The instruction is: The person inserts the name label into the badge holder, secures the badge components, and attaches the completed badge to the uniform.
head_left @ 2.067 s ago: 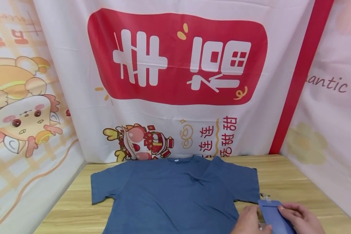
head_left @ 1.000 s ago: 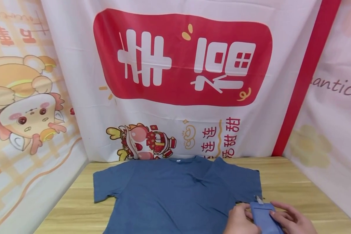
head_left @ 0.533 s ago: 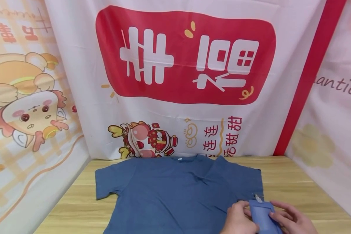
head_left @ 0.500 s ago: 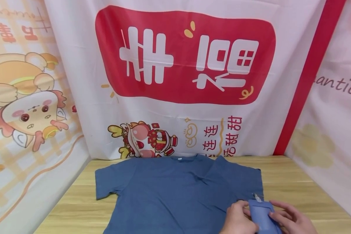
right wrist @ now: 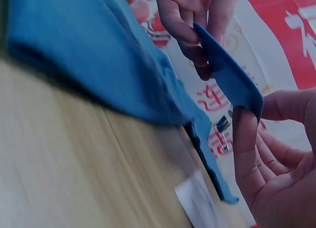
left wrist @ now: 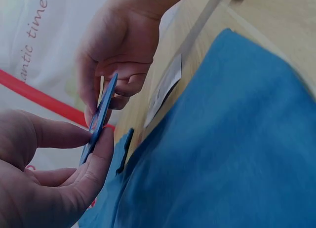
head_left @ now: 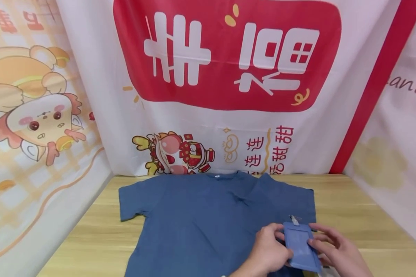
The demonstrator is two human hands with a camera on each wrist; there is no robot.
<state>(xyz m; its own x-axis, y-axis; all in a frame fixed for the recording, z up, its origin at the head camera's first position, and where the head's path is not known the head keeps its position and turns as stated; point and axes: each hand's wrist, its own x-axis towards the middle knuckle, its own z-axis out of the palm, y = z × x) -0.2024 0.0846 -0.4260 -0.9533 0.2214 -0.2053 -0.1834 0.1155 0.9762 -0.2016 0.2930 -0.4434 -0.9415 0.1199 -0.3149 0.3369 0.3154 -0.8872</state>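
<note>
Cloth (head_left: 222, 86) hanging behind table (head_left: 350, 215). Left hand (head_left: 269, 248), right hand (head_left: 337, 249) pinching blue card holder (head_left: 299, 246), moving away from right edge toward shirt (head_left: 204, 223); work seemingly shifting there.

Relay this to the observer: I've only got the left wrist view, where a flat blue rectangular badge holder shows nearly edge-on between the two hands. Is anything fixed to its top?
Observer: Yes, the head view shows a small pale clip at the top edge of the badge holder.
Operator: Any other hardware near there?
Observer: The right wrist view shows a thin metal safety pin close to that end.
Operator: And which way does the blue fabric T-shirt lie?
Observer: In the head view, its round collar is at the far side, toward the red-and-white printed cloth backdrop.
</note>
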